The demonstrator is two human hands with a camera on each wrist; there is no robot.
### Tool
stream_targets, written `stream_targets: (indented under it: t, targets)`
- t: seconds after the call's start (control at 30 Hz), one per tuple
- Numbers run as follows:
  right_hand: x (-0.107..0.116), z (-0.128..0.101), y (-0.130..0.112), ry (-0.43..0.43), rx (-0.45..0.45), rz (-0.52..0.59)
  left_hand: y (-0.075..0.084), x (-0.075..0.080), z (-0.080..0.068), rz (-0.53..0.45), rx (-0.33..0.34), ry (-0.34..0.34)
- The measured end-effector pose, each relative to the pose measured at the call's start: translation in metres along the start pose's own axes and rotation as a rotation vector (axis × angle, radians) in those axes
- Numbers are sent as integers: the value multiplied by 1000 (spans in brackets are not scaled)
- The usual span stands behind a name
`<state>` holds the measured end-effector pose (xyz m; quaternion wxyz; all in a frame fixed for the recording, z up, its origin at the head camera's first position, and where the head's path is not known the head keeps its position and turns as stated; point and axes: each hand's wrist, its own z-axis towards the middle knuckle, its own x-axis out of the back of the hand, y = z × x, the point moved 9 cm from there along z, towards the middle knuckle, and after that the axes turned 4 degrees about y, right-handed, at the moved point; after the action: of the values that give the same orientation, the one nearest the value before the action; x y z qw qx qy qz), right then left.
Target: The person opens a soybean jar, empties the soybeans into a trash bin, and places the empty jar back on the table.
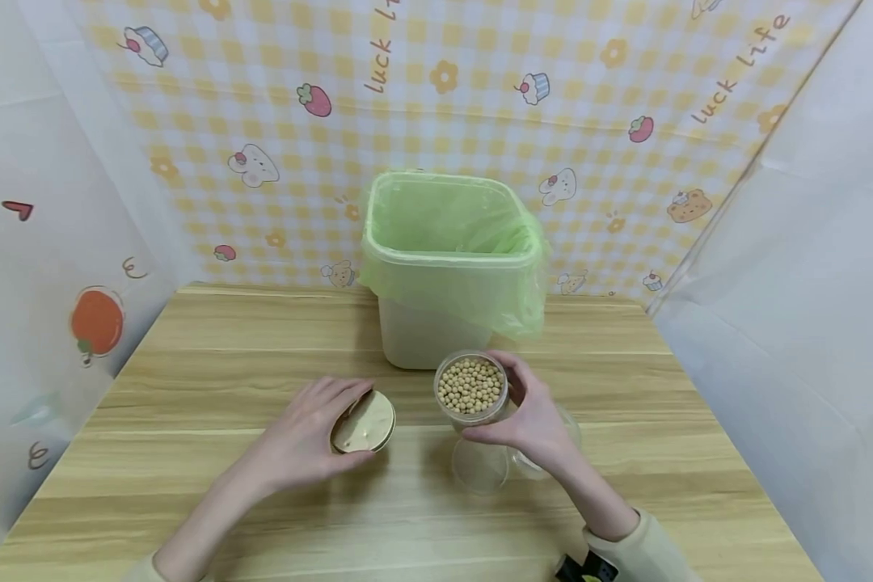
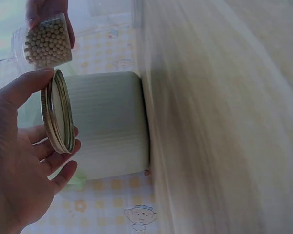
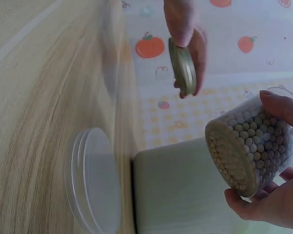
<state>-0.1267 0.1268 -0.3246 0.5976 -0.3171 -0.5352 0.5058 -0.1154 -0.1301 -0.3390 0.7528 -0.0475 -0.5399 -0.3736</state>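
Note:
In the head view my left hand (image 1: 313,436) grips a round gold metal jar lid (image 1: 366,422) by its edge, above the table. The left wrist view shows the lid's threaded rim (image 2: 58,112) between thumb and fingers. My right hand (image 1: 531,420) holds a clear jar (image 3: 254,141) of round, pale beans (image 1: 470,386), thumb and fingers around its side. The jar's mouth is uncovered, and it is tilted in the right wrist view, off the table. Below it on the table lies a clear round disc (image 1: 480,466), with another clear round piece (image 1: 573,428) partly hidden behind my right hand.
A pale bin (image 1: 436,323) lined with a green plastic bag (image 1: 520,299) stands at the back of the wooden table (image 1: 262,347), just beyond both hands. A patterned cloth (image 1: 276,97) hangs behind it. A small black object (image 1: 585,568) is by the right sleeve.

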Motion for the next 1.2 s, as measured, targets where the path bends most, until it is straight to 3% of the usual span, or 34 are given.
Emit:
stream_targets:
  t: [0.47,0.8,1.2]
  targets:
    - [22,-3,2,48,13,-22,-25,-29,-11,87,57,-138]
    - [38,-5,-2,92,18,-33,-32,-38,-14,101,57,-208]
    - [66,-3,-13,170,25,-69,-36,-45,-17,101,56,-246]
